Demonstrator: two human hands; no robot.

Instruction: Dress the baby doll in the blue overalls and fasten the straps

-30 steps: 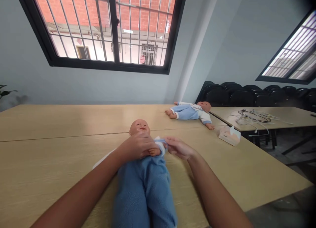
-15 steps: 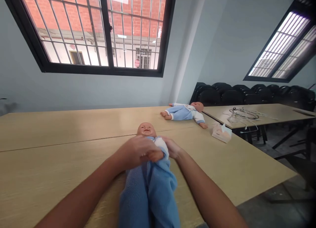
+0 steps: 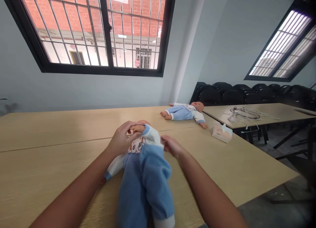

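A baby doll point(image 3: 133, 175) in blue fleece trousers and a white top with a printed cartoon face lies on the table, its feet toward me. It is tilted over to the left. My left hand point(image 3: 123, 137) is closed around the doll's small hand and drawn across its chest, covering most of the doll's head. At the doll's right-hand side, my right hand point(image 3: 172, 146) has its fingers pinched at the edge of the white top. The doll's other arm point(image 3: 115, 167) stretches out on the table under my left forearm.
A second doll point(image 3: 184, 112) in light blue and white lies farther back on the table point(image 3: 61, 168). A tissue box point(image 3: 222, 133) stands to the right. Tangled cables point(image 3: 244, 114) lie on another table, with black chairs point(image 3: 229, 94) stacked behind it.
My left hand has moved up and left, carrying the doll's arm across its chest. The doll has rolled leftward, and its head is now mostly covered. My right hand remains at its side.
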